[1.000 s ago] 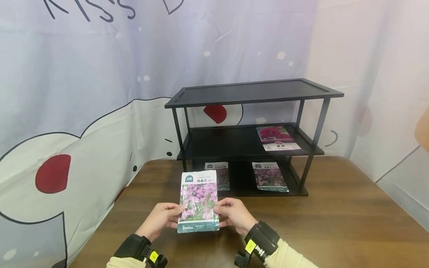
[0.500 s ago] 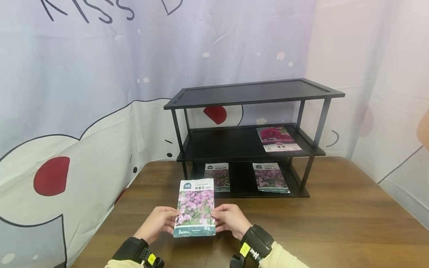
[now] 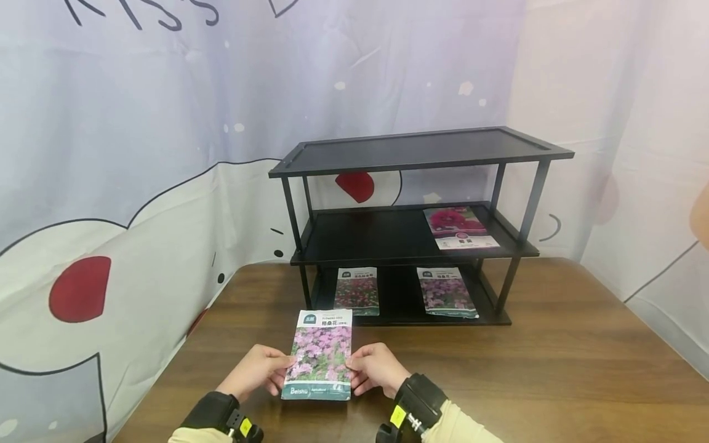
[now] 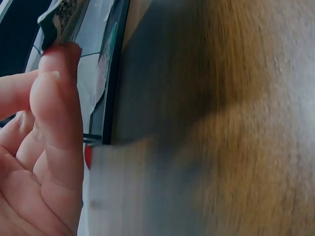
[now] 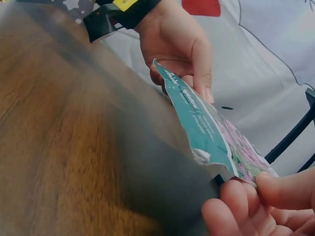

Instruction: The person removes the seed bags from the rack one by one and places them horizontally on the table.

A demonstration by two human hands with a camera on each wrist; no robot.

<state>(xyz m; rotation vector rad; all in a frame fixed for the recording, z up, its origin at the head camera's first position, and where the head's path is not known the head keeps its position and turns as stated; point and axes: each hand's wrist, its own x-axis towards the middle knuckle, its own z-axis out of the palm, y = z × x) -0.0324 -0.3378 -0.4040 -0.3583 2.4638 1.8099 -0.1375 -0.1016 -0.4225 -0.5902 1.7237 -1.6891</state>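
A flower seed packet (image 3: 320, 354) with pink blossoms and a teal bottom band is held face up over the wooden table, in front of the rack. My left hand (image 3: 256, 370) pinches its left edge, thumb on the front. At the opposite edge my right hand (image 3: 379, 369) pinches it the same way. The right wrist view shows the packet (image 5: 202, 123) from its teal end, tilted, between both hands. In the left wrist view only a corner of the packet (image 4: 69, 19) appears above the fingertips. Its back is mostly hidden.
A black three-tier rack (image 3: 388, 246) stands behind the hands. On its middle shelf lies a magenta flower packet (image 3: 460, 227). The bottom shelf bears a red flower packet (image 3: 357, 292) and a purple flower packet (image 3: 446, 292). A printed cloth (image 3: 166, 123) hangs behind the table (image 3: 554, 369).
Both hands have drawn the packet down and slightly left, toward the body and away from the rack. The red flower packet on the bottom shelf is now almost fully uncovered.
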